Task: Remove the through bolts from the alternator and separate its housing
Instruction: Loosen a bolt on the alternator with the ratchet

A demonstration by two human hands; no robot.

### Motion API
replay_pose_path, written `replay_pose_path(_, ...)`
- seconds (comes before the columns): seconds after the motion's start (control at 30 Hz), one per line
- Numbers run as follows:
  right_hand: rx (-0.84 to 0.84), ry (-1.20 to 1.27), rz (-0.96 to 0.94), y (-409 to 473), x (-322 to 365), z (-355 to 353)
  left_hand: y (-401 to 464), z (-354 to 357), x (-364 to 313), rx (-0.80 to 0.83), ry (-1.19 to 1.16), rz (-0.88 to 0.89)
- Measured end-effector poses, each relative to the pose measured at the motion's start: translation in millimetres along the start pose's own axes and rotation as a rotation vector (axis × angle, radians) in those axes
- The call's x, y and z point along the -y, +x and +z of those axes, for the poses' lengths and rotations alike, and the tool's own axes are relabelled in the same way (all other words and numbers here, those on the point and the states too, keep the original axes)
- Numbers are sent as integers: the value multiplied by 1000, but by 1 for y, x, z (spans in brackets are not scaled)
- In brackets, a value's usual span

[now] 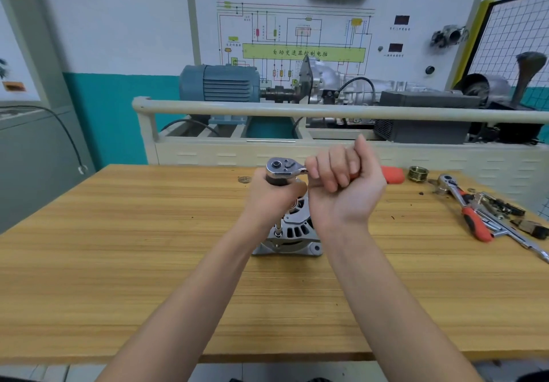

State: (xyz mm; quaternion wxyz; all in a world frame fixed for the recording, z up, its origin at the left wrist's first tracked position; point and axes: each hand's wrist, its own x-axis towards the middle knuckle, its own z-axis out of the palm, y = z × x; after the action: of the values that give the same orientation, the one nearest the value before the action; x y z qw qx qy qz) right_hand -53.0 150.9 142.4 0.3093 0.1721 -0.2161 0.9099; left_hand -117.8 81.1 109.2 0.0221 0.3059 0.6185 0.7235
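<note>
The alternator (292,233) stood mid-desk (118,263), likely heavy, rigid cast metal. Above it, the left hand (271,194) gripped the ratchet (285,168) head's extension; right-hand (344,185) fingers curled round its handle. Best steadied by its housing.

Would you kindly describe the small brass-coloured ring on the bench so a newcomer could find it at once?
Start at the wooden bench and follow its far edge to the right. Just past the orange handle end of the ratchet held in the right hand sits the brass ring. It is the only round, ribbed, gold-toned piece; the loose tools nearby are long and silver.
</note>
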Motion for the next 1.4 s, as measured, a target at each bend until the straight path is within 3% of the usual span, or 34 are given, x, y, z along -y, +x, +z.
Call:
replay_pose_path(0.13,56,-12,-19,-1,1,-3,0,4,3,-56,36,15)
replay_pose_path(0.33,106,46,420,35,15,0,-1,-11,-3,250,132,60)
replay_pose_path(0.43,102,54,524,42,16,1,-1,-12,-6,356,119,44)
replay_pose_path(0.53,38,89,426,36,13,0,0,-11,-5,340,113,45)
replay_pose_path(0.73,-1,9,2,-4,2,-2,-2,0,-5,79,69,16)
replay_pose_path(0.87,44,-20,3,-4,2,-1,-1,7,0,-111,51,17)
replay_pose_path(0.97,49,-11,205,17,12,-1,-2,5,1,-56,131,47)
replay_pose_path(1.1,100,62,543,43,19,0,-3,-4,-5,233,177,69)
replay_pose_path(1.17,98,78,605,49,19,0,-2,-8,-8,353,142,44)
replay_pose_path(1.27,57,101,543,45,16,-1,-1,-10,-8,373,109,22)
replay_pose_path(1.4,-27,102,234,22,11,-4,-2,-4,-4,208,77,25)
